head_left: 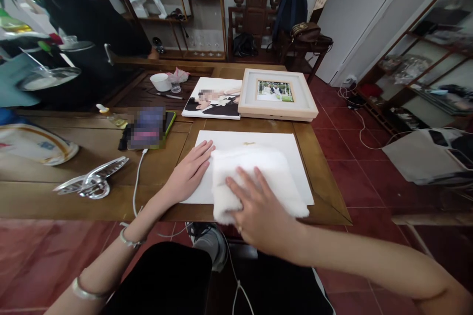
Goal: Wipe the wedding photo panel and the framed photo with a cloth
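Observation:
A white board or panel [254, 139] lies flat near the table's front edge, with a small tan mark toward its far side. My left hand [188, 172] rests flat across its left edge, fingers stretched out. Over much of the board's right and near part lies a folded, fluffy white towel [273, 162], its near edge reaching the table's edge. My right hand [258, 206] presses on top of the towel with fingers spread, slightly blurred; no grip around the cloth shows. The towel hides the board surface beneath it.
Behind the board are a wedding photo panel [218, 98] and a pale framed picture [306, 93]. To the left lie a phone [148, 128] with a white cable [137, 182], a dropper bottle [111, 115] and a shiny metal clip-like object [94, 179]. A white cup [160, 82] stands farther back.

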Motion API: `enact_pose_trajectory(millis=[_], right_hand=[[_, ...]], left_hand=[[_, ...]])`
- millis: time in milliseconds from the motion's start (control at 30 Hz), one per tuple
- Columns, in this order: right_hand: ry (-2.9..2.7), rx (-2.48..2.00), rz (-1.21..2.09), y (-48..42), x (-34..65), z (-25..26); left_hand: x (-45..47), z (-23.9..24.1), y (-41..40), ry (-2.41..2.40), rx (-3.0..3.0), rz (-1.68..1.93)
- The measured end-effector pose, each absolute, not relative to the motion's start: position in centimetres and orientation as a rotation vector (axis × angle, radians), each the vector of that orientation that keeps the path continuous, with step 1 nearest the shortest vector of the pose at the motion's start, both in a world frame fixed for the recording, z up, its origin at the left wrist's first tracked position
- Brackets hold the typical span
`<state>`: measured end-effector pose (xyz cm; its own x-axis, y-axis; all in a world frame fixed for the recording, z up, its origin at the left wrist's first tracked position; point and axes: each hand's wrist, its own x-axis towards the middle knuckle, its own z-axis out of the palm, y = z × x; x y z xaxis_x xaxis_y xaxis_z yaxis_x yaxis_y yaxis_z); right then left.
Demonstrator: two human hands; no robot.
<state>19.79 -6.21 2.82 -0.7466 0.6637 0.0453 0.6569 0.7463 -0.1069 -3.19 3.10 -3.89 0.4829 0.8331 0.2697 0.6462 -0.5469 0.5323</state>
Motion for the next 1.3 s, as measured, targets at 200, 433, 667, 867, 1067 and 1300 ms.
enact_pose_trajectory(millis=[200,433,667,867,1067,1300], right_hand=[[-2.756,-1.386,-0.022,2.2,18.6,2.1],[-2.809,-1.168,-0.285,-2.1,16.8,1.0],[-2.897,-0.961,0.021,-6.4,18.3,2.9],[-2.745,-1.413,-0.087,1.8,18.3,2.0],[-2.771,-1.319,-0.243,1.6,16.3,1.1],[-2.884,-0.919,-0.042,-6.2,17.4,2.3]], left_hand=[[-3.2,-3.9,3.0,1.274,2.322,0.718],[-3.4,-4.0,3.0,1.245,2.319,0.774],[-3.4,-4.1,3.1,1.239,2.329,0.759],[-3.4,-4.2,3.1,1.256,2.346,0.738],[-3.4,-4.2,3.2,1.242,2.326,0.776],[-3.5,-4.0,3.2,1.234,2.326,0.748]])
